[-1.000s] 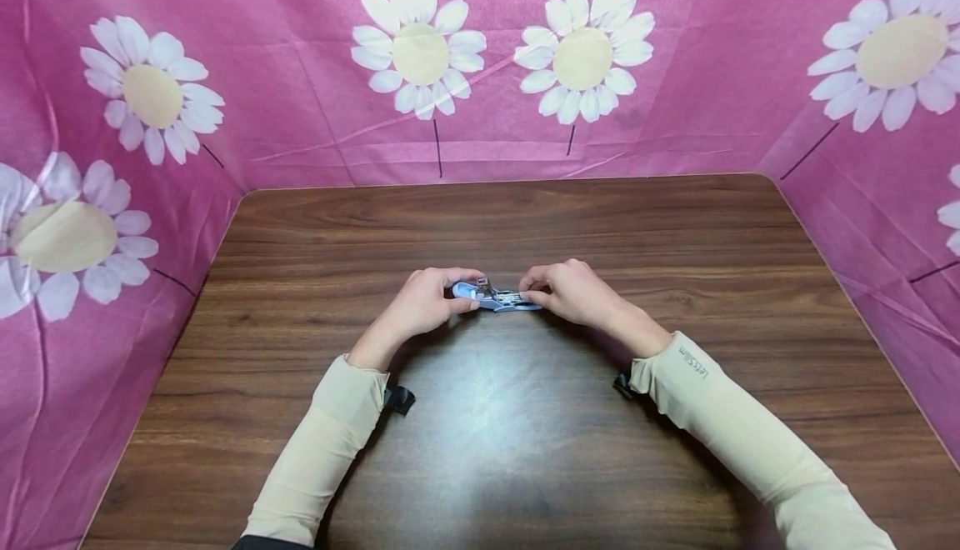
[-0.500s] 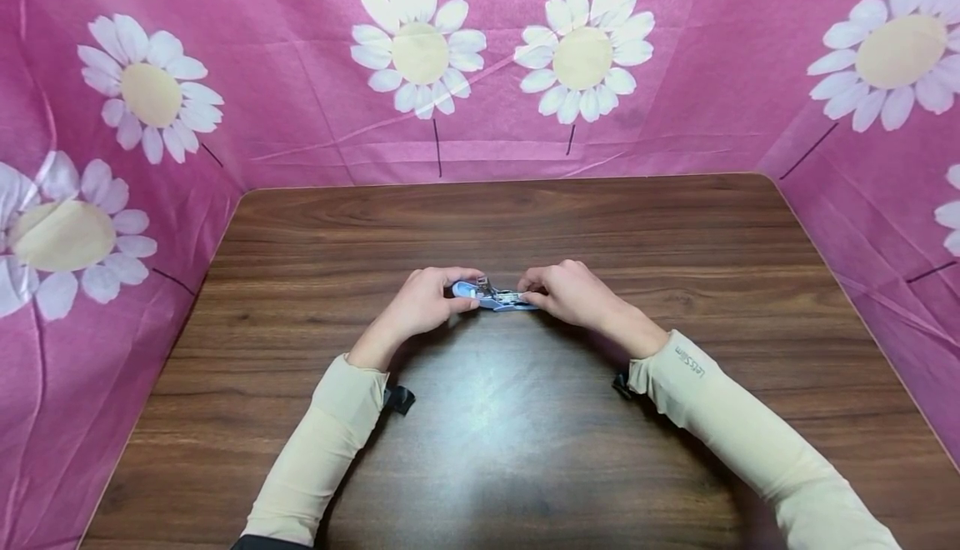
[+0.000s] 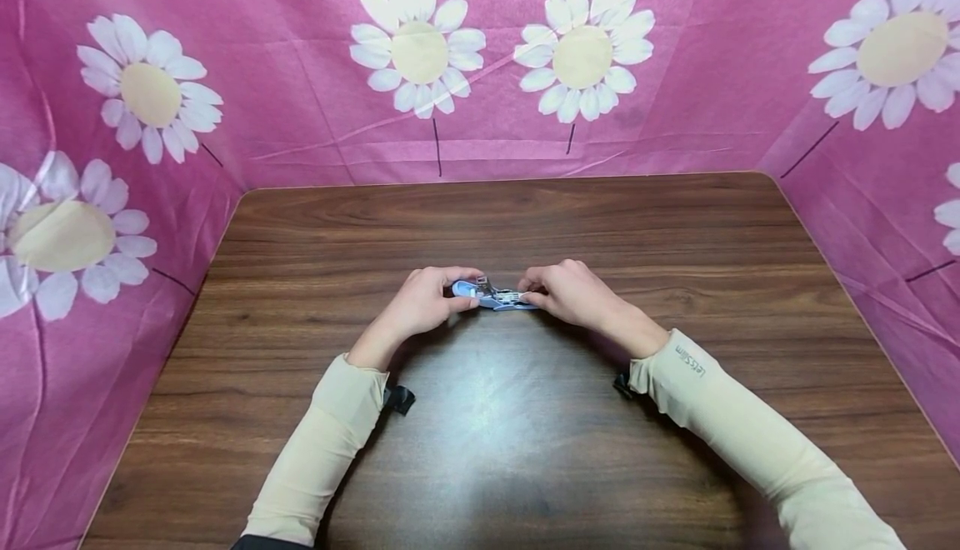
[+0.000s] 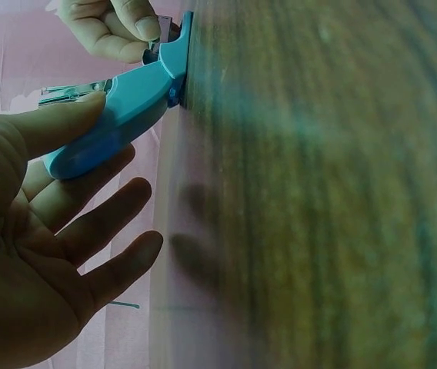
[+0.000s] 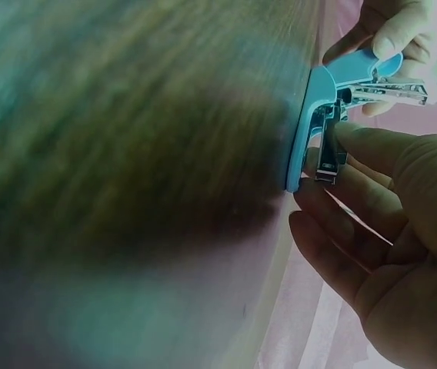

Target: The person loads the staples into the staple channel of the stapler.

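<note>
A light blue stapler [image 3: 487, 302] lies unfolded on the table, its metal insides exposed. My left hand [image 3: 423, 302] pinches the blue top cover [image 4: 126, 108] between thumb and index finger; the other fingers spread apart in the left wrist view. From the other side, my right hand [image 3: 573, 292] pinches the metal staple channel [image 5: 328, 146] with its thumb and fingers, just above the flat blue base [image 5: 299, 150]. A second metal strip [image 5: 395, 92] juts out from the raised cover. Whether staples lie in the channel is hidden by the right fingers.
The brown wood-grain table [image 3: 480, 467] reaches back to a pink cloth [image 3: 300, 75] printed with large white daisies, which also hangs along both sides. Black straps [image 3: 400, 400] show at both wrists, below the beige sleeves.
The right thumb and fingers have shifted very slightly left along the stapler. The left hand and the stapler stay in place.
</note>
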A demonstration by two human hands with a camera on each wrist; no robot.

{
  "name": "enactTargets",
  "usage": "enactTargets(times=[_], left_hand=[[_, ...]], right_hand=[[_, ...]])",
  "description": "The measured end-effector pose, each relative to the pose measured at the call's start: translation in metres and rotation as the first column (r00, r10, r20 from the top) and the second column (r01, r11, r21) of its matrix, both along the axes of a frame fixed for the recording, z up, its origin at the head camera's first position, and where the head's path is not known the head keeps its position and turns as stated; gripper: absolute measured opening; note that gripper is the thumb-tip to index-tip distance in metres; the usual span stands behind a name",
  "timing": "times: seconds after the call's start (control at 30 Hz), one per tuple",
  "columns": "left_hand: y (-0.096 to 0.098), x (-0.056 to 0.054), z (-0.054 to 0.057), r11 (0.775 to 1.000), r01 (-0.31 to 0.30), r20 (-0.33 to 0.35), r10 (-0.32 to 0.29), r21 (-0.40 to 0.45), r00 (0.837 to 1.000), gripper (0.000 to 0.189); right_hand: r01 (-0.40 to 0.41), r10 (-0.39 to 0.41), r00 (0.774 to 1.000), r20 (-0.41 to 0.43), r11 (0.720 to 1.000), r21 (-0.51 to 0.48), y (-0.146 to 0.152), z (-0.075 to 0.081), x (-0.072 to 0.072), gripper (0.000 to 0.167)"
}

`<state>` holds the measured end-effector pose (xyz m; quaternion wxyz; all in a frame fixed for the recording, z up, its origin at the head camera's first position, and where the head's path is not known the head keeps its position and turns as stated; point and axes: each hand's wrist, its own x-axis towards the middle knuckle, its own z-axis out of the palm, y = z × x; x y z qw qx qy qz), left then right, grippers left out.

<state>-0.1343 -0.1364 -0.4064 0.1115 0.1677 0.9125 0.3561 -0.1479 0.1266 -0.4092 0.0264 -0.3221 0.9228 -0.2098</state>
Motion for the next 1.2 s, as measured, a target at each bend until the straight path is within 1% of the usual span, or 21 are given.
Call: enactTargets(times=[0.2,0.4,0.63,0.9,1.2], left_hand=[[-0.0004,0.0003,0.0,1.0,0.005,-0.007,-0.005,-0.002,1.0,0.041],[0.0001,0.0012,0.001,1.0,0.012,0.004,-0.012,0.002,1.0,0.041],[0.0007,0.0013,0.0019,1.0,0.004,0.014,-0.004,0.002,1.0,0.041],[0.0005,0.0004,0.0014,1.0,0.01,0.007,-0.009,-0.006,1.0,0.043],[-0.0001,0.001,0.0009,1.0,0.008,0.026,-0.008,0.005,1.0,0.042]], right_hand=[[0.0,0.0,1.0,-0.001,1.0,0.004,0.0003,-0.0001,0.0004,0.009],[-0.003,0.003,1.0,-0.006,1.0,0.013,-0.0002,-0.0005,0.0009,0.009],[-0.006,0.006,1.0,-0.007,1.0,0.011,0.0003,-0.0008,0.0009,0.01],[-0.009,0.009,1.0,0.001,1.0,-0.001,0.0032,-0.0013,0.001,0.012],[-0.027,0.028,0.999,0.03,0.999,-0.02,0.0081,-0.0017,-0.0009,0.014]])
